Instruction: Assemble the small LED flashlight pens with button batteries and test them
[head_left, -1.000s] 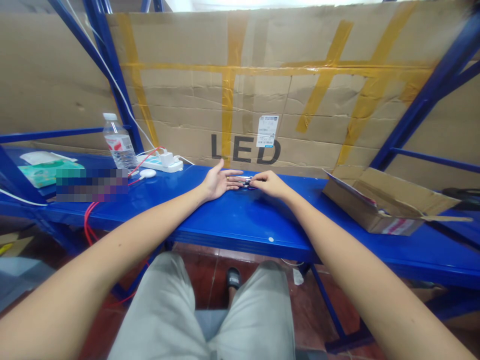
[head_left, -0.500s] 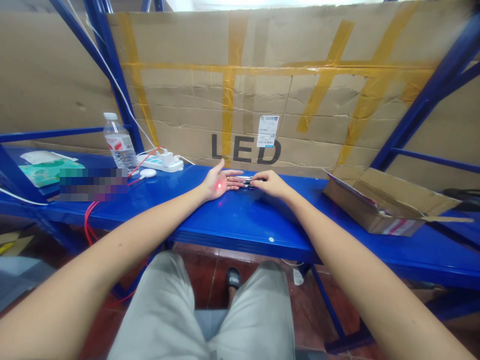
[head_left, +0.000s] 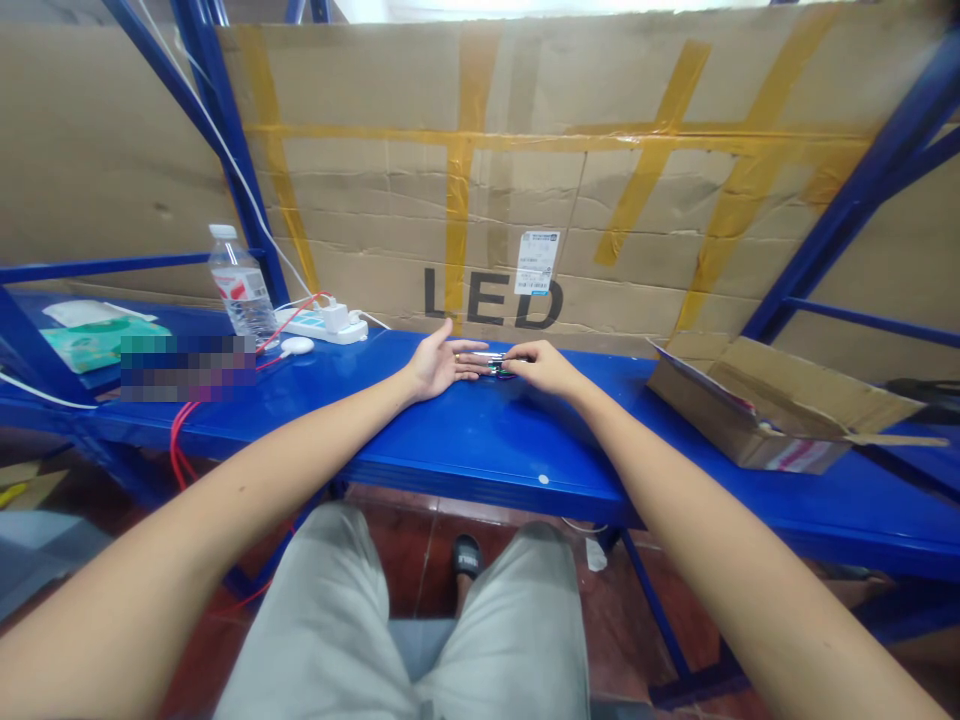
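Note:
On the blue shelf top (head_left: 465,440), my left hand (head_left: 435,365) rests on its side with the palm turned inward, thumb up and fingers stretched out to the right. Its fingertips meet a small bunch of slim, shiny, pen-like things (head_left: 495,365), silver and dark with a hint of green. My right hand (head_left: 544,367) has its fingers bent down and closed on the right end of these things. How many there are, and their exact kind, I cannot make out, as the fingers cover part of them.
An open cardboard box (head_left: 787,400) stands at the right. To the left are a water bottle (head_left: 244,290), a white power strip (head_left: 330,325) with cables, a white round-ended item (head_left: 296,346) and a green tissue pack (head_left: 101,345). A large taped carton (head_left: 375,220) stands behind.
A red spot of light that lay on my left palm, with a fainter one on the shelf below, is gone. Both hands keep nearly the same place.

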